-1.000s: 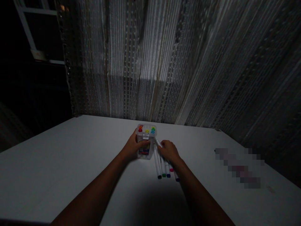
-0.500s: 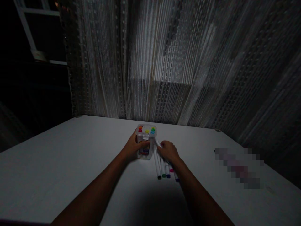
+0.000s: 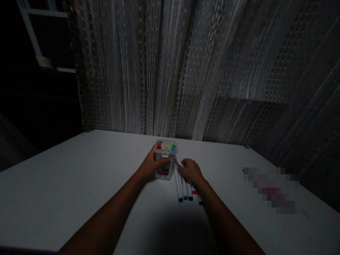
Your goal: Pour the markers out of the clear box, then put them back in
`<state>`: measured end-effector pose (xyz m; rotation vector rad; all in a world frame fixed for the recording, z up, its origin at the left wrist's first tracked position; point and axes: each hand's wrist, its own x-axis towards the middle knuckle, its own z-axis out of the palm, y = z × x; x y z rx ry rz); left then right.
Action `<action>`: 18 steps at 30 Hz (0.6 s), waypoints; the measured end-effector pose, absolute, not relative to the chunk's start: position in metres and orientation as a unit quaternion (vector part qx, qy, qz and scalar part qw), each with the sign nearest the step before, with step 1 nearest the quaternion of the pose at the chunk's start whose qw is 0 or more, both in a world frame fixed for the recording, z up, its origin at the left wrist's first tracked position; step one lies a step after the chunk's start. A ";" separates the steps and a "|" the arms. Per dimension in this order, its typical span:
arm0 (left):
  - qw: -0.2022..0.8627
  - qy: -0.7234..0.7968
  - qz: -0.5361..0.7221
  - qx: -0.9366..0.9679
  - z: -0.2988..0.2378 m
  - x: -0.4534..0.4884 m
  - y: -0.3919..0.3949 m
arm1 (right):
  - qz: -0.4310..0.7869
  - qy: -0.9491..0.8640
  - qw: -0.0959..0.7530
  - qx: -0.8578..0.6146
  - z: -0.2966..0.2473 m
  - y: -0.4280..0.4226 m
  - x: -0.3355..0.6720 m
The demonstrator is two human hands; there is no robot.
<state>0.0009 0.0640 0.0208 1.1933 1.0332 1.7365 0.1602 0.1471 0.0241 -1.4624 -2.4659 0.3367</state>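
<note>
A clear plastic marker case (image 3: 164,169) stands upright on the white table. Orange, red, yellow, green and blue round ends show through its top. My left hand (image 3: 149,165) is wrapped around its left side, thumb across the front label. Just right of the case, my right hand (image 3: 191,171) is closed on a white marker (image 3: 179,162), whose upper end points toward the case. Below and partly under that hand lie several white markers (image 3: 177,184) with black, green, blue and pink ends. Fingers of the right hand are partly hidden.
The white table (image 3: 87,180) runs back to a patterned curtain (image 3: 148,71). A pixelated, blurred-out item (image 3: 271,193) lies on the right side of the table. A dark area with a window frame (image 3: 47,14) is at the far left. The lighting is dim.
Both hands, the case and the markers keep practically the same places. The light patch on the curtain has shifted to the right.
</note>
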 end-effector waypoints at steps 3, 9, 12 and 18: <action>0.386 0.410 0.680 0.469 0.020 0.001 0.064 | 0.116 -0.846 0.129 -0.504 0.024 0.147 0.160; 0.382 0.415 0.679 0.471 0.020 0.000 0.064 | 0.115 -0.849 0.127 -0.499 0.025 0.146 0.160; 0.382 0.415 0.676 0.473 0.020 0.000 0.064 | 0.117 -0.848 0.124 -0.503 0.026 0.145 0.159; 0.383 0.405 0.681 0.474 0.020 0.001 0.064 | 0.123 -0.846 0.125 -0.503 0.024 0.147 0.160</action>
